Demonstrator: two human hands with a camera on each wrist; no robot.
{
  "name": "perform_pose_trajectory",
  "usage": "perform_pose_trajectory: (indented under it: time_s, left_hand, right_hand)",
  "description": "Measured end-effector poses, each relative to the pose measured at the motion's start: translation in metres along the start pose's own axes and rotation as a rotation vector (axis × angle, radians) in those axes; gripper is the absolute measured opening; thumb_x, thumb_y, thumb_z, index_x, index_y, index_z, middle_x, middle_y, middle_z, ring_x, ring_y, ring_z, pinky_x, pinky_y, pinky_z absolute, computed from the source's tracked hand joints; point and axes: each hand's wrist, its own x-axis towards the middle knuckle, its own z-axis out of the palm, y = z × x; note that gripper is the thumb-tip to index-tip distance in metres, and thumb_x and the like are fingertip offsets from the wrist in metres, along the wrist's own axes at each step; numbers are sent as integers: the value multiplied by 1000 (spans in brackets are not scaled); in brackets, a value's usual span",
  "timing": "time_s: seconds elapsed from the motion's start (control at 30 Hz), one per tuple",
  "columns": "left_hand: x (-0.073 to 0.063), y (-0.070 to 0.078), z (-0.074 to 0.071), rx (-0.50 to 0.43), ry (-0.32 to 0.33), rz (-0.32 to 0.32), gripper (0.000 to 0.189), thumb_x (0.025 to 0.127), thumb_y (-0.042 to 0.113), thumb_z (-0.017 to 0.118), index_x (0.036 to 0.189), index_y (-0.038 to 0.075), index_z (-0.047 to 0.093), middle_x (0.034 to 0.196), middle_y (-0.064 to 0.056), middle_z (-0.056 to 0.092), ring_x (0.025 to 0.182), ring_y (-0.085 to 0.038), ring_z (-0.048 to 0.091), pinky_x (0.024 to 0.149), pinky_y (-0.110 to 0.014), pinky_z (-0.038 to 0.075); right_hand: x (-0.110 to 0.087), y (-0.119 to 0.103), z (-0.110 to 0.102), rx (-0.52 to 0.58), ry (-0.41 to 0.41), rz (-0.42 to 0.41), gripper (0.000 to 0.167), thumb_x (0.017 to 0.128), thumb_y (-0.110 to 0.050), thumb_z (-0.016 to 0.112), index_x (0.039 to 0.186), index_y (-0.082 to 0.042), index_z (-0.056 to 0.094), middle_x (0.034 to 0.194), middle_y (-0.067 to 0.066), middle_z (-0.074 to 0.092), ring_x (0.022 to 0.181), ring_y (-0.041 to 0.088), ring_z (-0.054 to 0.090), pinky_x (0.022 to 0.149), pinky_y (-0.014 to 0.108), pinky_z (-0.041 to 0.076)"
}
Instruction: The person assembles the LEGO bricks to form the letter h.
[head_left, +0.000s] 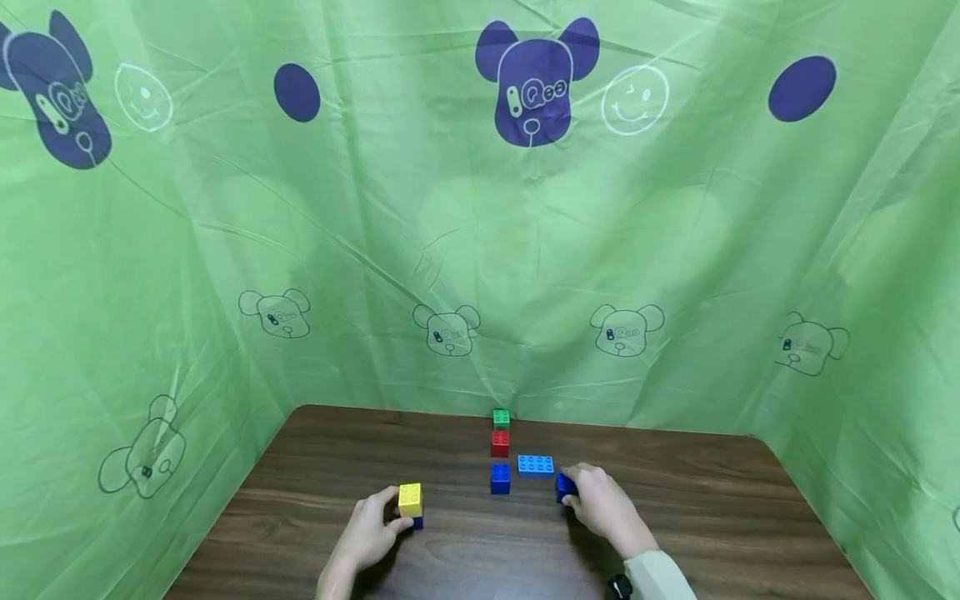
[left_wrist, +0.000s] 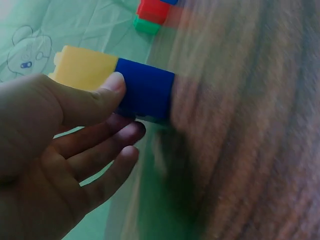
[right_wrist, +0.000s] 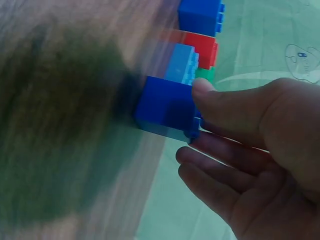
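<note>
In the head view my left hand [head_left: 369, 530], at the left of the table, pinches a stack of two toy building bricks. The yellow brick [left_wrist: 85, 65] sits on top of a dark blue brick [left_wrist: 145, 90], with my thumb near the seam between them. Over to the right, my right hand [head_left: 602, 505] holds another dark blue brick [right_wrist: 167, 107] by its studded end, thumb on one side and fingers on the other. That brick stands close to the table surface. Part of it is hidden by my fingers in the head view.
Between my hands stand a loose dark blue brick [head_left: 500, 479] and a longer light blue brick [head_left: 536, 466]. Behind them a red brick [head_left: 500, 443] and a green brick [head_left: 501, 418] line up toward the table's back edge. A green curtain [head_left: 525, 250] encloses the wooden table [head_left: 315, 467].
</note>
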Motion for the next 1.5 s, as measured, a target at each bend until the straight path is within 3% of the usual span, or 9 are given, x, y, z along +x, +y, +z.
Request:
perform_pose_trajectory:
  time_s: [0.23,0.6,0.73,0.83,0.93,1.13,1.23,1.37,1.5]
  left_hand:
    - [3,-6,0,-14,-21,-30,27,88,13,78,113,11,68,95,5,70,92,-10,63,79,-32,53]
    - [3,-6,0,2,-30,-33,28,86,14,81,111,11,68,96,4,70,94,-14,65,80,-33,54]
    - [3,-2,-4,0,-43,-67,48,83,16,83,126,6,64,110,-4,71,104,-23,66,88,-43,55]
    - [1,11,-9,12,-15,-81,72,79,22,88,142,8,54,130,-14,65,119,-34,62,97,-54,51]
    - [2,30,-14,42,47,-27,85,77,28,90,149,12,48,145,-16,56,131,-40,54,104,-59,46]
    - [13,77,-15,122,245,215,77,75,28,91,142,14,57,140,-10,59,129,-35,56,103,-60,45]
    - [23,100,-9,144,299,326,70,75,26,91,137,13,62,135,-10,62,124,-32,60,99,-60,46]
    - [35,123,4,145,246,357,63,79,26,88,136,16,62,133,-6,62,123,-27,60,100,-54,49]
    - [46,131,22,169,125,305,57,85,29,84,137,19,62,133,-2,60,122,-24,59,98,-48,52]
  right_hand:
    - [6,8,10,-23,57,-6,25,83,-5,83,105,3,74,96,15,71,90,31,71,76,42,60]
    - [10,13,8,60,22,40,25,82,-3,82,105,5,75,102,20,74,98,36,72,82,45,60]
    - [12,13,6,100,5,60,25,82,-2,82,105,4,76,103,20,75,99,37,72,82,46,60]
    - [13,12,4,113,2,64,26,81,-3,83,105,4,76,103,20,76,99,37,73,81,46,60]
    - [13,12,4,117,8,60,26,80,-2,83,104,4,77,102,20,76,98,38,73,80,46,60]
    - [13,13,4,116,16,54,26,80,-3,84,104,4,77,101,19,76,98,38,73,81,47,60]
    - [14,14,4,114,21,49,26,79,-3,84,103,4,77,101,19,76,98,38,73,82,47,60]
    - [13,15,5,120,17,58,26,79,-4,85,103,3,77,101,19,76,99,38,73,83,48,59]
    - [13,16,6,128,-2,78,28,79,-6,85,105,3,77,103,19,76,101,38,72,84,48,59]
